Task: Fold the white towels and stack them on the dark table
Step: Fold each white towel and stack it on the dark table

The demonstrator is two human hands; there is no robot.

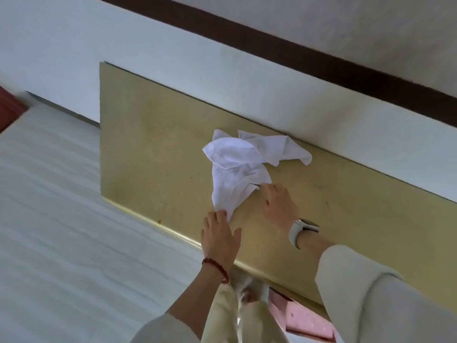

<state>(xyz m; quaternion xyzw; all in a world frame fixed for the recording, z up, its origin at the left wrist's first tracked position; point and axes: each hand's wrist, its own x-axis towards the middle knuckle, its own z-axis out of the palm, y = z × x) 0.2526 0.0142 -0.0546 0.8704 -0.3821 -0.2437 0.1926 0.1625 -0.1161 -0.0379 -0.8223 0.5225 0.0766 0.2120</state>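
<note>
Crumpled towels (243,167) lie on the table (148,154), against the wall (173,58) behind

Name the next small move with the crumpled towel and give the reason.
Probably draw the two held corners apart to spread the white towel flat. It lies bunched on the table; the left hand touches its near corner, the right hand its side edge. No fold can start until it lies flat.

two white towels (247,159), two hands (218,235)
</note>
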